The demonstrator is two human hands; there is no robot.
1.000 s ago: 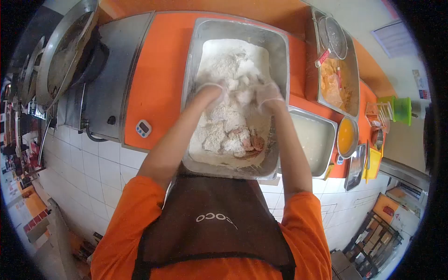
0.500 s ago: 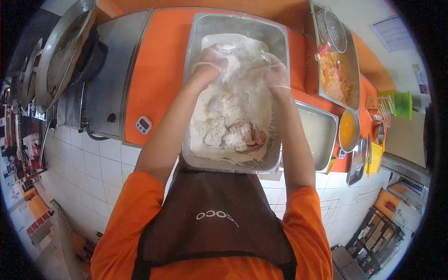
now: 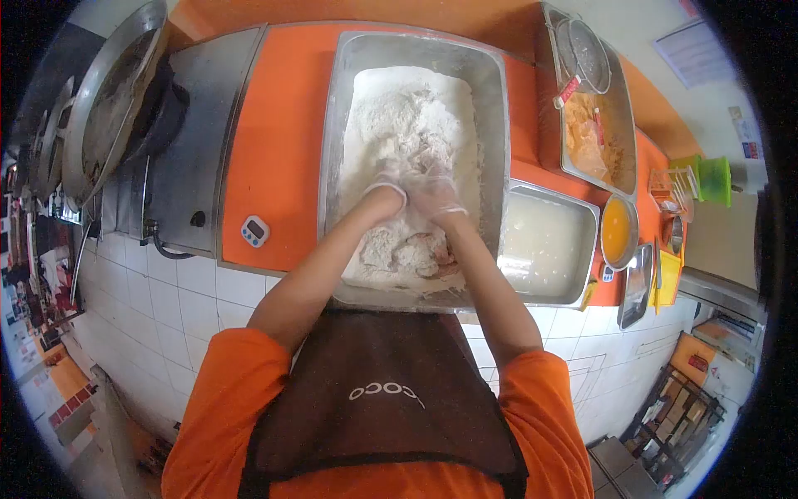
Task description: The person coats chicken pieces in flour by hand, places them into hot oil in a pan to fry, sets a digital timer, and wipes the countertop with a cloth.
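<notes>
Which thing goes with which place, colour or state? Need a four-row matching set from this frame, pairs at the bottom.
Column 1
1. Large metal pan
2. Digital timer
3. Round bowl
4. Left hand

Column 2
A. Holds bright orange contents
B. Close beside the right hand
C. Contains white powder
D. On the orange counter, nearer the person's left side

Pairs: 1-C, 2-D, 3-A, 4-B
</notes>
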